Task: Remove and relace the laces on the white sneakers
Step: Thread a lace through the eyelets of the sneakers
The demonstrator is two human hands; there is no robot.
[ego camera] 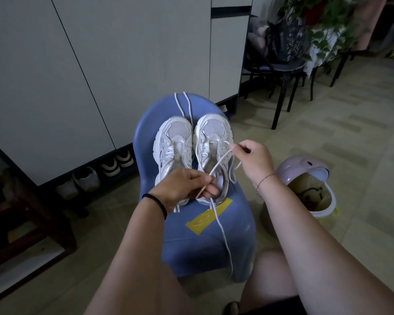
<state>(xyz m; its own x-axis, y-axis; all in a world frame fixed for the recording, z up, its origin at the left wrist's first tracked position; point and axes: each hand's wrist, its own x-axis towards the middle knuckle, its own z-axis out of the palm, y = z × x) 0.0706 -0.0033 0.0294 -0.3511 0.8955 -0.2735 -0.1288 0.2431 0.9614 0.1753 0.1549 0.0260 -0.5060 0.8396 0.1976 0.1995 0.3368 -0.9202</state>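
Two white sneakers stand side by side on a blue plastic stool (234, 226), toes pointing away from me. The left sneaker (174, 144) has bare eyelets. A loose white lace (182, 105) lies beyond its toe on the stool. The right sneaker (210, 137) has a second white lace (221, 161) running from its eyelets. My left hand (182, 186) pinches this lace near the right sneaker's heel. My right hand (253, 158) pinches the same lace higher up, to the right of the shoe. A long tail of the lace hangs down over the stool's front.
A strip of yellow tape (208, 215) is stuck on the stool's seat. A lilac bin (305, 185) with its lid open stands on the floor at right. White cupboards (77, 76) with shoes beneath are at left; dark chairs (282, 71) stand behind. My knees frame the bottom.
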